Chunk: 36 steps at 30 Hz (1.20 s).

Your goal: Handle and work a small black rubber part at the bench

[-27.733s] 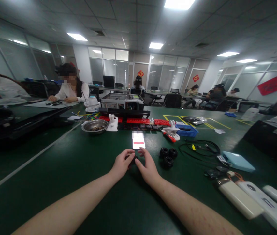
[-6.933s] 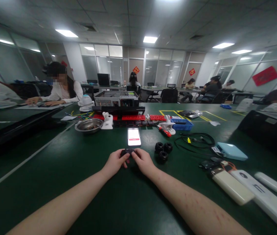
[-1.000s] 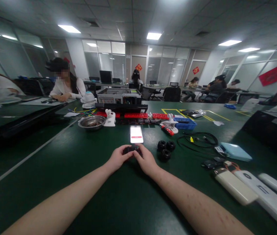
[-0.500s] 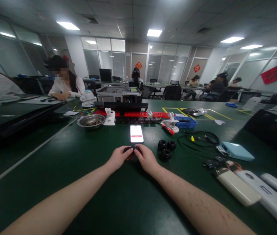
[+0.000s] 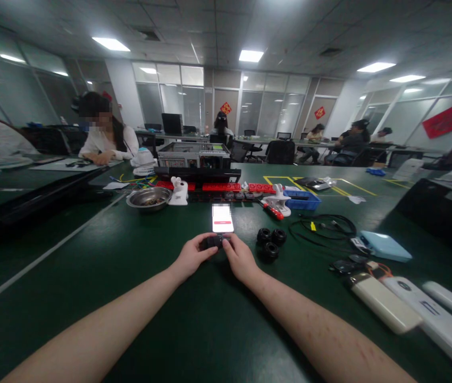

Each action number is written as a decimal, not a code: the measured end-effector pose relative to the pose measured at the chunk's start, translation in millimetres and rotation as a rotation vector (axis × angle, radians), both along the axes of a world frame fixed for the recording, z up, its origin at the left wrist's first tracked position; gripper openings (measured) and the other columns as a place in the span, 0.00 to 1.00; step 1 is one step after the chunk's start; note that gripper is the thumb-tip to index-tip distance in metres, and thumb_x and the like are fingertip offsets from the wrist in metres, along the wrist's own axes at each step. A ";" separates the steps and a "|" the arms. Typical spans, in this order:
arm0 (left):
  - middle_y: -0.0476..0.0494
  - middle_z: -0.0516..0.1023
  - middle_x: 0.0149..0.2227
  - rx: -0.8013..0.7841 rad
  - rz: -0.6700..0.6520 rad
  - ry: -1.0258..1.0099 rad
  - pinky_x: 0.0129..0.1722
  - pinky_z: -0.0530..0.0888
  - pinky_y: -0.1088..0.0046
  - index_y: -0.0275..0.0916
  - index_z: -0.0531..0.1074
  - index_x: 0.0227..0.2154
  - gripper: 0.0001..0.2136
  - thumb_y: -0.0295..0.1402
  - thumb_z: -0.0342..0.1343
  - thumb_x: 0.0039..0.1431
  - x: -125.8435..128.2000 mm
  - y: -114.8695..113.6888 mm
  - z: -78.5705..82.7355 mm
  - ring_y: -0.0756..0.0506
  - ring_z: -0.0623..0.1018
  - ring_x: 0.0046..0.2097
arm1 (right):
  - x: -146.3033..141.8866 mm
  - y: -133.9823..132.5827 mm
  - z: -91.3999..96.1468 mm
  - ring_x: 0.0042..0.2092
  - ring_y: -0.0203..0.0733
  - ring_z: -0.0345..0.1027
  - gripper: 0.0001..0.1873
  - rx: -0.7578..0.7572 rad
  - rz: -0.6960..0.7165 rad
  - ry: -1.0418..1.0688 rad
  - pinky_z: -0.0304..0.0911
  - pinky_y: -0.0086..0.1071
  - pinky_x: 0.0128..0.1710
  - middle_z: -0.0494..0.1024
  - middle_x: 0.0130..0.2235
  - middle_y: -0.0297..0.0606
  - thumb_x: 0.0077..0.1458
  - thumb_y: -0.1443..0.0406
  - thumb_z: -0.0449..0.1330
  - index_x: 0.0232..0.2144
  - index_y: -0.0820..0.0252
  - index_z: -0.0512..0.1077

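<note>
Head view: both hands meet over the middle of the tabletop (image 5: 130, 282), well in from its near edge. The left hand (image 5: 191, 256) and right hand (image 5: 241, 259) each pinch one end of a small black part (image 5: 214, 242) with the fingertips, just above the surface. A lit phone (image 5: 222, 218) lies just beyond it, and three black rings (image 5: 270, 242) sit near it toward the right edge. The step in hand looks like fine fingertip work on the part; any further handling calls for a steady two-sided pinch, since the piece is small.
</note>
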State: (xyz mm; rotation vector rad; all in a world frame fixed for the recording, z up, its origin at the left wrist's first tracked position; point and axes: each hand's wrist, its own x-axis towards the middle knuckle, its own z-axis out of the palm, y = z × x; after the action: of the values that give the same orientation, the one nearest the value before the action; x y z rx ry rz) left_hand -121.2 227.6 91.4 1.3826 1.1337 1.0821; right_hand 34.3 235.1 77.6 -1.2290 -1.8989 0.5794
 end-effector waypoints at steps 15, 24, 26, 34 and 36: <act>0.43 0.76 0.24 -0.091 -0.009 0.003 0.26 0.69 0.73 0.32 0.68 0.30 0.17 0.44 0.49 0.51 -1.6 8.5 -5.3 0.47 0.76 0.27 | 1.8 0.5 1.7 0.40 0.40 0.64 0.20 0.088 0.167 -0.012 0.58 0.35 0.41 0.71 0.40 0.40 0.52 0.66 0.51 0.49 0.57 0.61; 0.41 0.74 0.40 0.026 0.041 -0.011 0.36 0.72 0.69 0.37 0.68 0.41 0.18 0.29 0.59 0.42 0.5 3.1 -4.6 0.44 0.74 0.39 | 0.1 -1.5 0.1 0.33 0.38 0.64 0.18 -0.034 0.059 0.039 0.59 0.32 0.33 0.71 0.33 0.36 0.54 0.58 0.48 0.47 0.58 0.61; 0.41 0.73 0.42 0.063 0.054 -0.021 0.39 0.71 0.66 0.38 0.67 0.42 0.20 0.29 0.59 0.42 -0.3 5.5 -8.2 0.42 0.73 0.42 | 0.2 1.1 -0.2 0.34 0.38 0.64 0.16 -0.038 0.028 0.034 0.58 0.32 0.34 0.71 0.33 0.37 0.56 0.59 0.46 0.42 0.59 0.65; 0.40 0.74 0.41 0.065 0.037 0.015 0.41 0.71 0.65 0.37 0.68 0.42 0.20 0.31 0.60 0.43 -0.1 3.6 -6.5 0.43 0.74 0.41 | -0.3 3.2 0.7 0.31 0.37 0.63 0.14 -0.027 0.032 0.003 0.57 0.30 0.31 0.70 0.29 0.35 0.56 0.59 0.45 0.30 0.60 0.67; 0.42 0.75 0.39 0.048 0.027 0.044 0.36 0.72 0.68 0.37 0.68 0.42 0.19 0.33 0.59 0.44 0.3 1.6 -4.0 0.45 0.75 0.36 | -0.2 3.4 0.7 0.29 0.36 0.62 0.15 -0.022 0.026 -0.006 0.56 0.29 0.29 0.69 0.26 0.34 0.56 0.58 0.46 0.27 0.61 0.66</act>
State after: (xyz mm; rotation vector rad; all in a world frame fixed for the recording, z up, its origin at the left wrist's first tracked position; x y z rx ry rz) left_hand -120.8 229.2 87.4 1.4390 1.1680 1.1092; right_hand 34.1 238.5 78.3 -1.2233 -1.9208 0.6116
